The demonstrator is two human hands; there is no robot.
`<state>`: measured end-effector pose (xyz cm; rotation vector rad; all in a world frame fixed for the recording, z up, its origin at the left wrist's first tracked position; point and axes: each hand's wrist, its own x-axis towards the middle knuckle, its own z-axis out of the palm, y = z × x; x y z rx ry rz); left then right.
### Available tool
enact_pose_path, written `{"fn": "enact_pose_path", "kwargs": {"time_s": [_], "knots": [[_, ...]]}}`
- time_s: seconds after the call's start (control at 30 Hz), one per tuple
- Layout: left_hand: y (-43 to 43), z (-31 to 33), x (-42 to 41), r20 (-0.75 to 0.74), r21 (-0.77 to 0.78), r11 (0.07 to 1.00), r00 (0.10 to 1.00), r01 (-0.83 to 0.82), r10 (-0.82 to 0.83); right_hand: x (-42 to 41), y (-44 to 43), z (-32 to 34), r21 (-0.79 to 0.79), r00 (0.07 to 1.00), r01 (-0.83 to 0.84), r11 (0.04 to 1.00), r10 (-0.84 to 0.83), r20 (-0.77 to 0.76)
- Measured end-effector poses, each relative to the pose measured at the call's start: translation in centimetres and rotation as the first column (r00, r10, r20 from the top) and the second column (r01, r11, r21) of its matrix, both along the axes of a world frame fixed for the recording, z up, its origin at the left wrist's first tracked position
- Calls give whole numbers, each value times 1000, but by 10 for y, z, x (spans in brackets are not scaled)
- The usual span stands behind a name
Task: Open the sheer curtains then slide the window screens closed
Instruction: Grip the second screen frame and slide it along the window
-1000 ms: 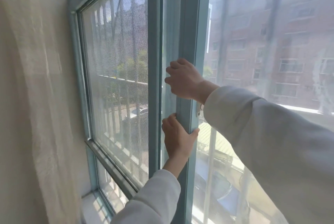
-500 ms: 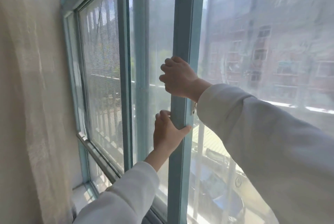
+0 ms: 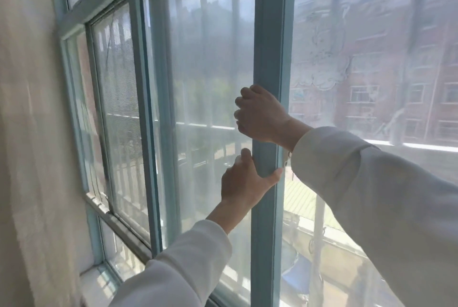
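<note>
A light blue vertical screen frame runs down the middle of the window. My right hand grips its left edge at mid height. Just below, my left hand wraps the same frame, thumb on its right side. The mesh screen stretches left of this frame. Another mesh panel sits at the far left behind a second blue upright. A cream sheer curtain hangs bunched at the left edge.
A sheer curtain with embroidery covers the right side of the window, over brick buildings outside. The blue sill rail runs along the bottom left. White sleeves cover both forearms.
The screen frame in both hands has slid to the right, away from the left upright, and more mesh now shows between them. Both hands kept their grip.
</note>
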<state>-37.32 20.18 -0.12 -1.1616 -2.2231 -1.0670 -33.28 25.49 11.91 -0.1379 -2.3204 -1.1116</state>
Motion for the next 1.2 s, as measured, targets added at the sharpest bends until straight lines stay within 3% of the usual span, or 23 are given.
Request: {"fn": "enact_pose_path", "kwargs": {"time_s": [0.27, 0.57, 1.2], "knots": [[9, 8, 50, -3, -47, 990, 992, 130, -130, 55, 1, 2, -32, 990, 138, 990, -137, 23], [8, 11, 86, 27, -62, 991, 992, 122, -121, 83, 0, 2, -12, 979, 200, 980, -199, 53], [24, 5, 162, -3, -34, 999, 999, 33, -33, 156, 22, 9, -23, 995, 60, 998, -58, 81]]}}
